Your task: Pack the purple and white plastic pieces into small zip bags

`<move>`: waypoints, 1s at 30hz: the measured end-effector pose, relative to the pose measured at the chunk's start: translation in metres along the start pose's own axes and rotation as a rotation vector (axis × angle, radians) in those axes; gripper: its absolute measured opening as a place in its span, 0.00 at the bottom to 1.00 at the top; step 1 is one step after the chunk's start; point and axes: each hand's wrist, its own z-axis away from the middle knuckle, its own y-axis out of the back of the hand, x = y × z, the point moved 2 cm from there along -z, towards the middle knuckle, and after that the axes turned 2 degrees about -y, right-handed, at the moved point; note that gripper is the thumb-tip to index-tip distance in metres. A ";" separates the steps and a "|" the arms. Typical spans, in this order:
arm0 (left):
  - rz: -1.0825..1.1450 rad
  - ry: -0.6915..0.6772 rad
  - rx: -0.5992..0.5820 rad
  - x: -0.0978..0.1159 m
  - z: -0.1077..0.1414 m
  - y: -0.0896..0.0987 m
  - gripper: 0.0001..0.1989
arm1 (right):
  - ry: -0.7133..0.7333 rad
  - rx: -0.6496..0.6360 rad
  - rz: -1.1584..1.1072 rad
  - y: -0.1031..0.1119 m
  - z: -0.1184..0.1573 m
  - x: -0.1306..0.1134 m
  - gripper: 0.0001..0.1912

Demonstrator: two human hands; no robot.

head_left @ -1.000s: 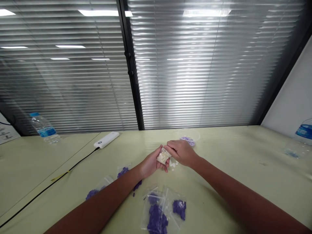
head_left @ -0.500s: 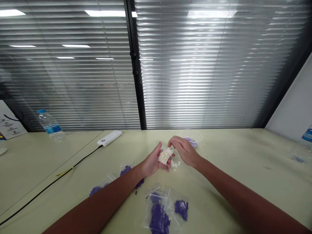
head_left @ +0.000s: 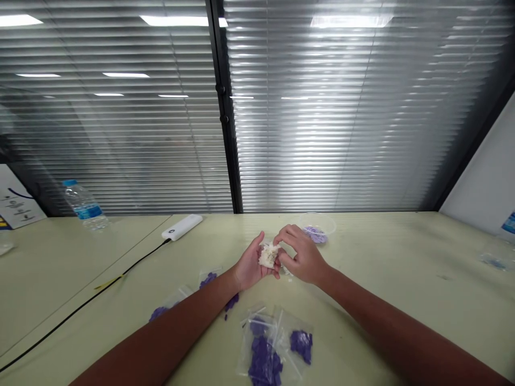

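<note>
My left hand (head_left: 251,265) is cupped palm up and holds a small clear bag of white pieces (head_left: 268,255). My right hand (head_left: 301,256) comes in from the right, its fingertips pressed against the right side of that bag. A few loose white bits (head_left: 287,271) lie on the table just below the hands, partly hidden by my right hand. A round clear bowl holding purple pieces (head_left: 317,230) stands just beyond my right hand.
Clear bags of purple pieces (head_left: 263,348) lie near the front edge, with others (head_left: 208,279) beneath my left forearm. A white power bank (head_left: 182,227) with a black cable (head_left: 100,292) and a water bottle (head_left: 85,206) stand at left, before window blinds.
My right hand has moved closer and its fingers now press on the bag's side. The left hand has barely moved. The whole view has shifted slightly with my head.
</note>
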 end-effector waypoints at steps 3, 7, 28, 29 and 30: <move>-0.011 0.014 -0.004 0.000 0.000 -0.001 0.32 | 0.014 -0.045 -0.038 -0.003 0.001 0.001 0.15; -0.040 0.007 0.016 0.000 0.000 0.000 0.33 | -0.024 0.009 -0.084 0.000 0.000 0.005 0.16; -0.294 0.010 -0.045 -0.014 0.001 -0.004 0.36 | -0.006 0.043 -0.243 -0.014 0.021 0.011 0.14; -0.295 0.009 -0.051 -0.014 0.000 -0.003 0.37 | 0.015 0.040 -0.231 -0.015 0.022 0.010 0.14; -0.291 0.012 -0.055 -0.014 0.000 -0.002 0.38 | 0.038 0.030 -0.221 -0.015 0.024 0.010 0.15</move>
